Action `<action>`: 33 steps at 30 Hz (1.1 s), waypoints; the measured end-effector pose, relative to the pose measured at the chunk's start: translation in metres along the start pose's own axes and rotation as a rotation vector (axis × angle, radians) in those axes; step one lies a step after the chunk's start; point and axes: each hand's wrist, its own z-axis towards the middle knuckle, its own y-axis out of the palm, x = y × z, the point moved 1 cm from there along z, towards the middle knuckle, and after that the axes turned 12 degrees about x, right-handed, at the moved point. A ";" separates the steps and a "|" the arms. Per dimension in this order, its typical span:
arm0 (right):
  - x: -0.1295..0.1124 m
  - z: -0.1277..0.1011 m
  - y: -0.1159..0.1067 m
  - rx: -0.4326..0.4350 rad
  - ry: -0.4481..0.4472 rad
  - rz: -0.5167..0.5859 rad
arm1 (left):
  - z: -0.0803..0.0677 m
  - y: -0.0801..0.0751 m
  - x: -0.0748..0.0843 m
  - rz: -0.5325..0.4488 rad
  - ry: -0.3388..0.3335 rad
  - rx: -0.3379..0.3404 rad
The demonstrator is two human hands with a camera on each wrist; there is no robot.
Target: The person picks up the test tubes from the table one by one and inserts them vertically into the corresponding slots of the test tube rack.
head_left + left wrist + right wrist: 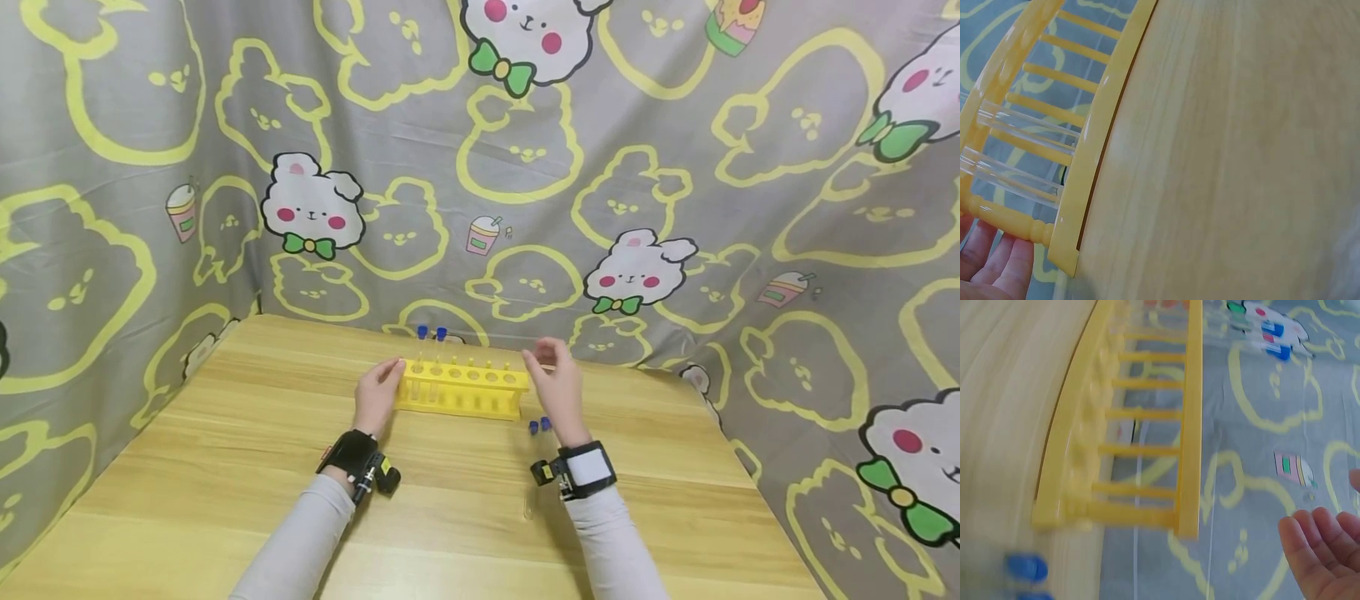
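Observation:
A yellow test tube rack stands on the table, seen close up in both wrist views. Two clear test tubes with blue caps stand upright in its leftmost holes. My left hand grips the rack's left end; its fingers lie against the end post in the left wrist view. Beside the rack's right end is my right hand, raised and holding nothing. Its fingers are loosely bent and apart from the rack. Two more blue-capped test tubes lie on the table near my right wrist, partly hidden by it.
The wooden table reaches back to a grey curtain printed with yellow outlines and white cartoon animals. The curtain also runs along both sides. The rack stands close to the table's back edge.

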 end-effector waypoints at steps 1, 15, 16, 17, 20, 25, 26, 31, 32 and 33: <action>0.003 0.000 -0.005 0.005 0.013 -0.004 | 0.000 0.000 0.000 0.001 0.002 0.003; 0.033 0.000 -0.048 0.116 0.101 -0.073 | 0.000 -0.001 0.002 -0.005 0.007 0.014; 0.035 0.000 -0.049 0.117 0.108 -0.079 | -0.001 -0.001 0.002 -0.005 0.008 0.013; 0.037 0.000 -0.050 0.113 0.115 -0.087 | -0.001 0.000 0.002 -0.003 0.009 0.013; 0.043 0.001 -0.052 0.094 0.136 -0.114 | -0.001 -0.001 0.002 0.002 0.011 0.015; 0.056 0.000 -0.055 0.023 0.223 -0.178 | -0.001 -0.001 0.003 0.004 0.015 0.009; 0.059 0.000 -0.056 0.002 0.243 -0.191 | -0.001 -0.001 0.003 0.003 0.015 0.007; 0.071 -0.002 -0.059 -0.155 0.315 -0.315 | -0.001 -0.001 0.002 -0.001 0.013 0.008; 0.073 -0.003 -0.060 -0.189 0.328 -0.339 | -0.001 -0.001 0.002 -0.001 0.013 0.008; 0.076 -0.004 -0.060 -0.224 0.340 -0.360 | -0.001 0.000 0.002 0.000 0.012 0.009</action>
